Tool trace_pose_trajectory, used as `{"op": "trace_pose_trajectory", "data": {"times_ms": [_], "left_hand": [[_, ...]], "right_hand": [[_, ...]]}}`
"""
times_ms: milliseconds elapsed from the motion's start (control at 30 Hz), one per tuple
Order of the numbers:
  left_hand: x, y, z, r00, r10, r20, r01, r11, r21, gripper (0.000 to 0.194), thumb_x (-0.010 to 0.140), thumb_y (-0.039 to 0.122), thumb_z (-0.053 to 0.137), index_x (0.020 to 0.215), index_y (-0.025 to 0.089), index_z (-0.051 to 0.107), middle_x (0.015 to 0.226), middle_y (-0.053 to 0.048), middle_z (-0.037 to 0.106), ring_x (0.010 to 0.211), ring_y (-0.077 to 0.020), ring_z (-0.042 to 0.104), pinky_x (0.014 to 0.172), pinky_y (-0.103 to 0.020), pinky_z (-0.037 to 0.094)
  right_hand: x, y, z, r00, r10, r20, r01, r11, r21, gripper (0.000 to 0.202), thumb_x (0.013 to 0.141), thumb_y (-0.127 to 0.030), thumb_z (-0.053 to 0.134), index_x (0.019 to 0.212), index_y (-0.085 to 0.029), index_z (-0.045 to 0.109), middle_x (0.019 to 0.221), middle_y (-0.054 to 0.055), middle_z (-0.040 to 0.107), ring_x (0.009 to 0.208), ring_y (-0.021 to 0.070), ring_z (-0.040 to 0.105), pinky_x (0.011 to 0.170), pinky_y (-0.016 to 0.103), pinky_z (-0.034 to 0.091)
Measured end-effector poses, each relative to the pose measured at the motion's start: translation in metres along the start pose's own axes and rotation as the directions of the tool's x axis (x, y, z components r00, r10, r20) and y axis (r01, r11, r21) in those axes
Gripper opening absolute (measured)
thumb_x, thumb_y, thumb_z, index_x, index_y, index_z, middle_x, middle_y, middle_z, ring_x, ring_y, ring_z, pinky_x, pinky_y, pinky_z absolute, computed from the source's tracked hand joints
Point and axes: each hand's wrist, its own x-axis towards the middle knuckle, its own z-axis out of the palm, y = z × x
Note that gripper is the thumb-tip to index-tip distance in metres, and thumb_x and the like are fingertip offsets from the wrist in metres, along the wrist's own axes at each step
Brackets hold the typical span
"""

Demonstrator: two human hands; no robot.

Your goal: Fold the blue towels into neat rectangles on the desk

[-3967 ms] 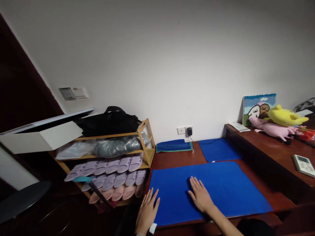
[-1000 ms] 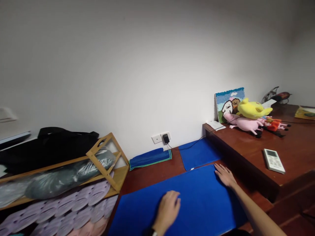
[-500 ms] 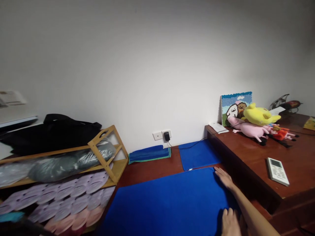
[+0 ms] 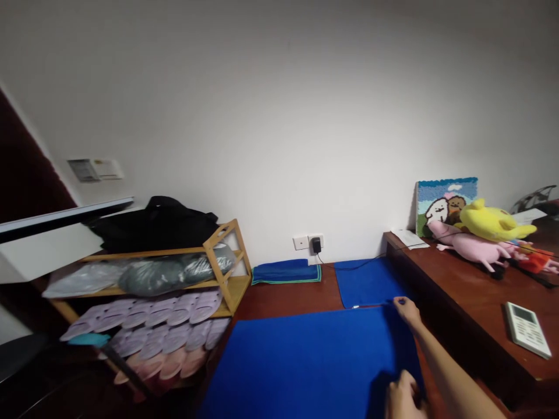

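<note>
A large blue towel [image 4: 305, 361] lies spread on the reddish-brown wooden surface in front of me. My right hand [image 4: 409, 313] reaches out to its far right corner, finger and thumb pinched together on the cloth there. Nearer to me, at the bottom of the view, my left hand [image 4: 404, 397] is curled at the towel's right edge; its fingertips are partly hidden. Just behind lies a smaller blue cloth [image 4: 369, 282] with a small white tag on its near edge. A folded blue cloth with green edging [image 4: 286, 272] rests against the wall.
On the left stands a wooden rack [image 4: 238, 291] with rows of slippers [image 4: 161, 314], plastic-wrapped items and a black bag [image 4: 159, 227]. To the right, a raised wooden ledge [image 4: 471, 291] bears plush toys [image 4: 493, 221] and a white remote [image 4: 527, 329]. A plugged-in charger [image 4: 316, 245] trails a cable.
The view has swung left, so things sit further right. My right hand has gone from flat on the towel's corner to pinching it. My left hand's fingers have curled in at the edge.
</note>
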Motion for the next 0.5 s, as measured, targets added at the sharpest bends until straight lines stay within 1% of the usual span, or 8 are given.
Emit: {"op": "trace_pose_trajectory", "data": {"times_ms": [33,133,200,233,300,367,433,500], "left_hand": [[-0.007,-0.001,-0.014,0.998,-0.041,-0.057,0.041,0.999,0.0,0.024,0.076,0.034,0.072,0.099,0.033,0.068,0.084,-0.008,0.073,0.089,-0.0292,0.073,0.08,-0.043,0.054],[-0.038,-0.007,-0.067,0.993,-0.039,-0.116,0.033,0.998,-0.055,0.022,0.075,0.038,0.073,0.095,0.032,0.066,0.077,-0.003,0.071,0.083,-0.0261,0.072,0.078,-0.038,0.055],[-0.066,-0.013,-0.109,0.985,-0.047,-0.167,0.033,0.996,-0.085,0.019,0.079,0.04,0.072,0.093,0.03,0.066,0.077,-0.003,0.071,0.082,-0.0246,0.072,0.076,-0.035,0.055],[-0.081,-0.017,-0.13,0.976,-0.053,-0.21,0.035,0.995,-0.089,0.018,0.081,0.041,0.071,0.093,0.029,0.065,0.077,-0.003,0.072,0.081,-0.0239,0.073,0.075,-0.034,0.055],[-0.114,-0.026,-0.171,0.949,-0.054,-0.312,0.028,0.996,-0.088,0.016,0.085,0.042,0.069,0.092,0.029,0.064,0.078,-0.003,0.073,0.081,-0.0222,0.073,0.075,-0.031,0.055],[-0.148,-0.036,-0.209,0.907,-0.041,-0.419,0.006,0.996,-0.086,0.015,0.088,0.043,0.067,0.092,0.029,0.063,0.077,-0.003,0.073,0.077,-0.0211,0.073,0.073,-0.029,0.055],[-0.18,-0.048,-0.244,0.855,-0.036,-0.518,0.0,0.998,-0.069,0.014,0.091,0.043,0.063,0.091,0.029,0.061,0.075,-0.003,0.072,0.073,-0.0208,0.073,0.071,-0.029,0.055],[-0.208,-0.064,-0.275,0.81,-0.062,-0.583,0.069,0.998,-0.011,0.015,0.094,0.043,0.058,0.094,0.029,0.06,0.077,-0.004,0.072,0.075,-0.0209,0.074,0.071,-0.028,0.054]], "right_hand": [[-0.002,-0.012,-0.003,1.0,-0.026,0.016,0.026,1.0,0.017,0.043,0.085,-0.046,0.052,0.102,-0.022,0.083,0.099,0.013,0.082,0.09,0.0282,0.078,0.08,0.035,0.059],[-0.011,-0.056,-0.006,0.984,-0.143,0.109,0.135,0.988,0.077,0.046,0.086,-0.048,0.05,0.094,-0.017,0.084,0.082,0.011,0.08,0.079,0.0266,0.076,0.073,0.034,0.058],[-0.02,-0.093,0.002,0.955,-0.237,0.176,0.218,0.968,0.123,0.047,0.086,-0.05,0.052,0.09,-0.015,0.083,0.07,0.009,0.076,0.07,0.0249,0.072,0.067,0.033,0.056],[-0.025,-0.113,0.008,0.936,-0.288,0.203,0.261,0.954,0.147,0.046,0.086,-0.05,0.052,0.09,-0.015,0.083,0.067,0.008,0.075,0.068,0.0239,0.071,0.066,0.032,0.055],[-0.038,-0.157,0.027,0.887,-0.392,0.244,0.351,0.916,0.193,0.045,0.087,-0.048,0.053,0.092,-0.015,0.083,0.068,0.006,0.075,0.069,0.0218,0.07,0.066,0.03,0.054],[-0.054,-0.205,0.051,0.823,-0.495,0.279,0.445,0.867,0.226,0.041,0.088,-0.043,0.052,0.1,-0.016,0.082,0.076,0.005,0.078,0.073,0.02,0.07,0.07,0.029,0.054],[-0.075,-0.256,0.081,0.744,-0.591,0.311,0.54,0.807,0.24,0.038,0.087,-0.035,0.053,0.108,-0.018,0.08,0.087,0.004,0.08,0.078,0.0191,0.071,0.075,0.028,0.054],[-0.097,-0.306,0.116,0.656,-0.672,0.344,0.63,0.738,0.24,0.038,0.087,-0.029,0.053,0.114,-0.02,0.079,0.097,0.004,0.081,0.085,0.019,0.071,0.081,0.029,0.054]]}}
